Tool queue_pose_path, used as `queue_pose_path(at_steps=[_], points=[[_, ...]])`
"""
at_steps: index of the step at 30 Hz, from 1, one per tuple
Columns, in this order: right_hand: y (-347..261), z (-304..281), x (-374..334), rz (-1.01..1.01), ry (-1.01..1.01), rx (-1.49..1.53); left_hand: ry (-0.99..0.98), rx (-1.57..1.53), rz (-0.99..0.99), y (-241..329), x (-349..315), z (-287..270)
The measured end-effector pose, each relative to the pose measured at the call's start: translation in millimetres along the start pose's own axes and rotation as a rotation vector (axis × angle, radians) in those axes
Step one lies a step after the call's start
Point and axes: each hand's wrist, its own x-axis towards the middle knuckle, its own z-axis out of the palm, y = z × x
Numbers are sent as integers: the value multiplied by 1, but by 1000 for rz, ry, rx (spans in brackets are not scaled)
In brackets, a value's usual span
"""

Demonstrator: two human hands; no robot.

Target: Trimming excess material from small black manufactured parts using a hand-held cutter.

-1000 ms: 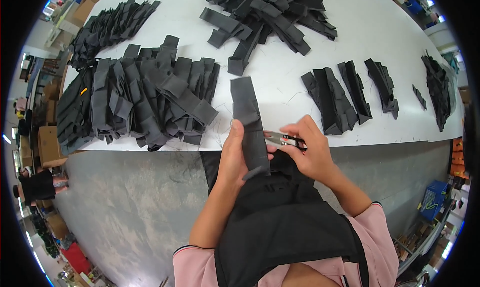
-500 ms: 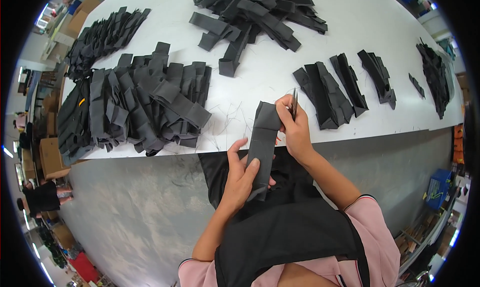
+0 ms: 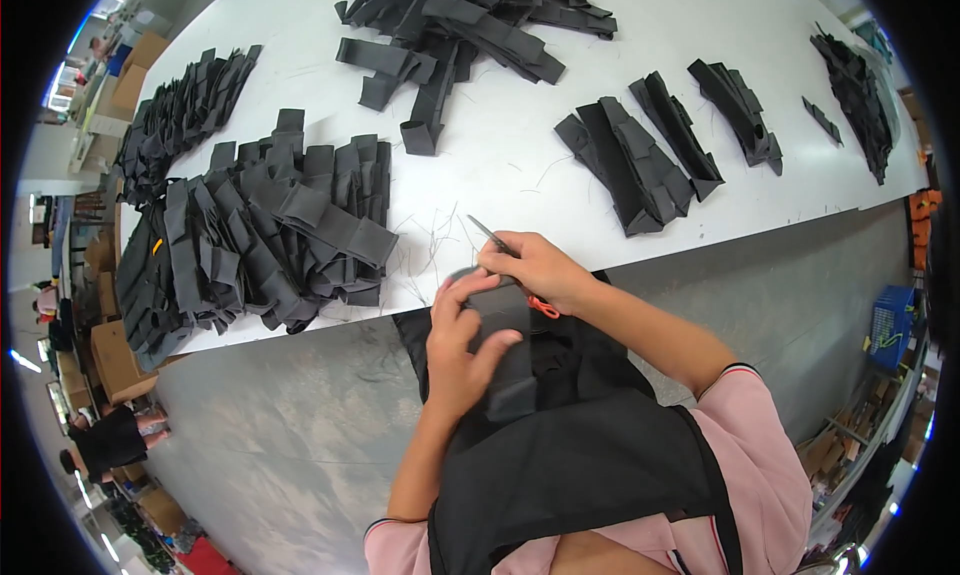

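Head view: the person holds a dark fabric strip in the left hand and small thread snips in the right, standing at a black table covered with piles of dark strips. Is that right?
Not quite. The head view shows a white table, not a black one. The rest holds: the left hand holds the dark fabric strip, the right hand holds the small thread snips, and piles of dark strips lie on the table.

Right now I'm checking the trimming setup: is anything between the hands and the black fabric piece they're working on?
Nothing visible. The left hand lies directly on the black fabric piece, and the right hand, holding small snips, touches its upper end at the white table edge.
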Motion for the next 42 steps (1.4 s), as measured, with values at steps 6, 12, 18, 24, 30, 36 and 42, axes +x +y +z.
queue_pose_path(at_steps=[6, 12, 18, 24, 30, 36, 42], points=[[-13, 10, -70, -505, 377, -698, 228, -671, -418, -10, -15, 1], [-16, 14, -86, -719, 328, -1013, 170, -618, -326, -10, -9, 0], [-17, 14, -83, -729, 342, -1065, 112, -475, -216, -7, -6, -3], [-14, 14, -81, -754, 334, -1020, 96, -470, -200, -9, -8, -4], [-5, 8, -80, -787, 375, -924, 63, -397, -141, -16, -6, -5], [-10, 9, -81, -649, 312, -946, 39, -345, -133, -19, -11, -9], [-16, 12, -76, -630, 223, -969, 18, -302, -121, -17, -13, -9]])
